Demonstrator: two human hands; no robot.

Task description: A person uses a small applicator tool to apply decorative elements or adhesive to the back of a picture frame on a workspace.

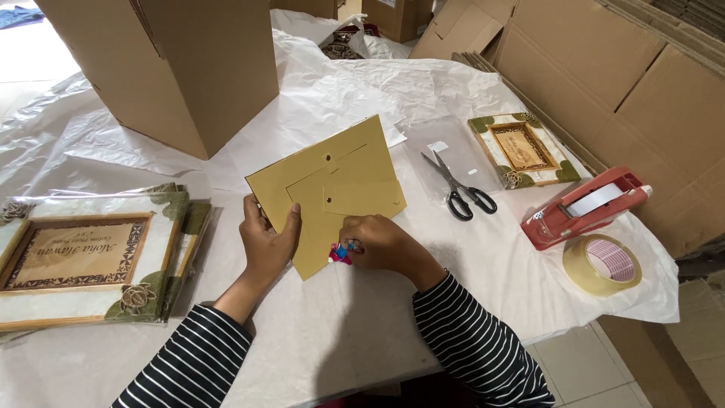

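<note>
Two hands (268, 242) hold a backing board (328, 193), scissors (461, 189) beside.

Work table (355, 340) draped in white paper (332, 91), crumpled toward the back. Large brown carton (189, 68) standing at rear left. Flattened cardboard sheets (604, 83) leaning along the right side; more cartons (400, 15) behind. Pale tiled floor (604, 363) at lower right. Soft, even daylight.

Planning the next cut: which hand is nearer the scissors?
Right. The right hand sits at the frame back's lower edge, just left of the scissors; the left hand grips its far left edge.
</note>
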